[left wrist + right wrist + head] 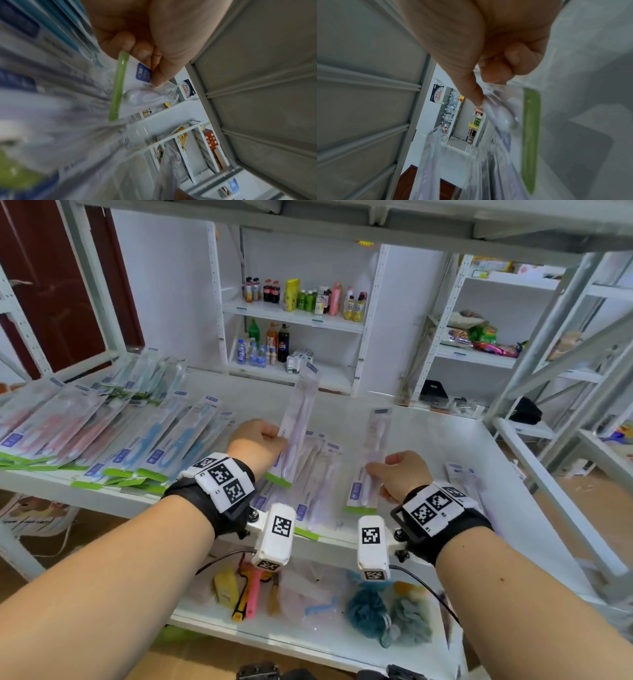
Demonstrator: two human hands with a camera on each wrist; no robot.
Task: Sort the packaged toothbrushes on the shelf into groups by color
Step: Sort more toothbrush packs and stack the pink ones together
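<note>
While left hand pinches purple toothbrush pack, right hand grips another pack

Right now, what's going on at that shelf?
A person is sorting packaged toothbrushes by color on a white shelf. The left hand holds one purple toothbrush pack lifted off the shelf; the right hand holds another purple pack. Both are above the purple pile in the middle. Blue packs and pink packs already lie grouped to the left, and a few packs sit off to the right.
</note>
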